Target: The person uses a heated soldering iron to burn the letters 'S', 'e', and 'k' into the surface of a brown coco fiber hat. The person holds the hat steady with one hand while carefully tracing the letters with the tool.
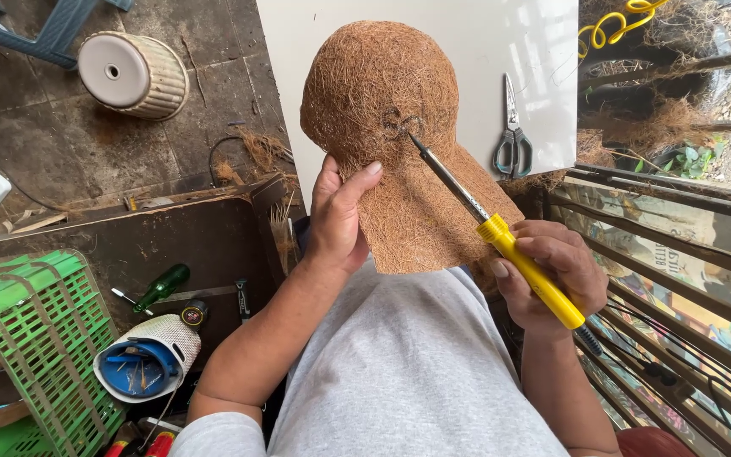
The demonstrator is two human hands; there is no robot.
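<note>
Coconut-fibre brown fills the middle of the view: a moulded coir shape (391,127), rounded like a cap at the top and flaring into a flat flap below, is held up in front of the person's chest, above the grey shirt (408,364). The left hand (338,222) grips its left edge, thumb pressed flat on the front face near the middle and the remaining fingers hidden behind the fibre. The right hand (552,275) is closed around the yellow handle of a soldering iron (501,233), whose dark metal shaft slants up and left so that the tip touches the coir just right of its centre, where a small dark ring shows in the fibre.

Behind the coir shape lies a white board (484,59); a pair of scissors (513,135) with dark handles rests near its right edge, blades pointing away from the person. Yellow cord (611,25) curls beyond the board's far right corner. To the left, on the stained concrete floor (61,144), a ribbed cream pot (133,74) lies on its side. Nearer the person sits a green plastic crate (35,338), and beside it a white and blue helmet (145,364) turned upside down. A green bottle (162,286) lies on the dark wooden surface just above the helmet. Dark wooden slats (678,245) run along the right side.
</note>
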